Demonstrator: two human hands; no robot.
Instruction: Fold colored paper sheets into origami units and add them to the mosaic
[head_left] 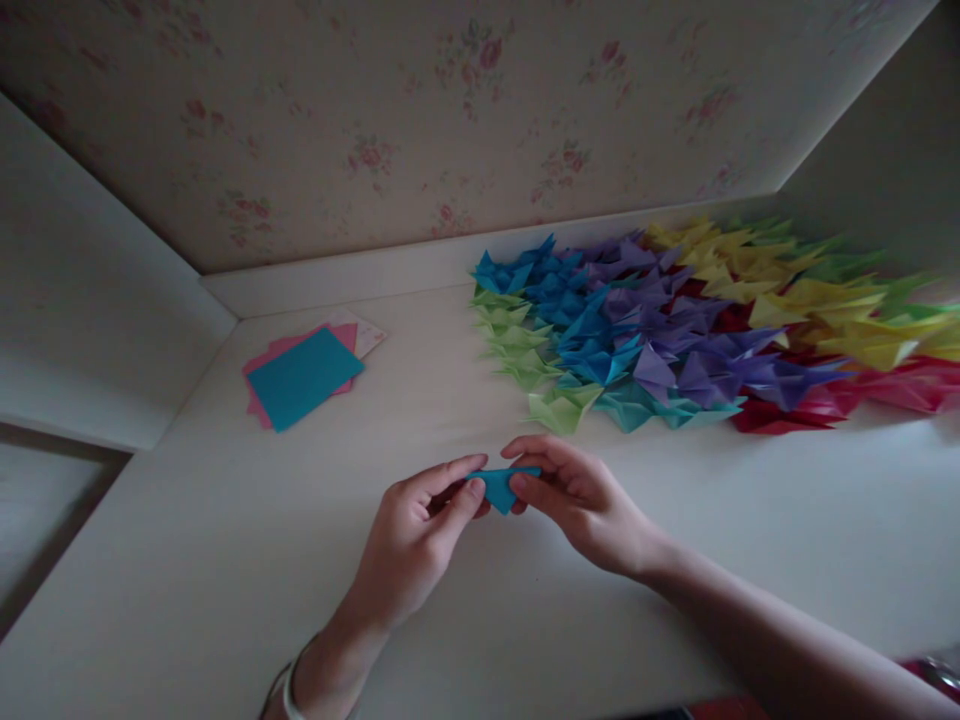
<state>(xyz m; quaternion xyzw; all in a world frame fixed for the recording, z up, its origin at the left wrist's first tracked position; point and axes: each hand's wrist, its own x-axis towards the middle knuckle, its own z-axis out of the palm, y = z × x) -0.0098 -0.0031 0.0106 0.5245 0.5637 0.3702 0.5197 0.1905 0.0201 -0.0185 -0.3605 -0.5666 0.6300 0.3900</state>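
A small piece of folded blue paper (pixel 498 488) is held between both hands above the white tabletop, its pointed part facing down toward me. My left hand (pixel 420 530) pinches its left end between thumb and fingers. At the right end, my right hand (pixel 581 500) grips it with the thumb in front and the fingers behind. The fingertips cover both ends of the paper. Behind the left hand lies a stack of paper sheets, with a blue sheet (pixel 304 378) on top and pink sheets (pixel 260 408) beneath.
Many folded paper figures stand in rows at the right: light green (pixel 564 405), blue (pixel 592 325), purple (pixel 709 365), yellow (pixel 862 315) and red (pixel 795 412). A floral-papered wall (pixel 375 150) closes off the back. White panels (pixel 90 250) stand at the left.
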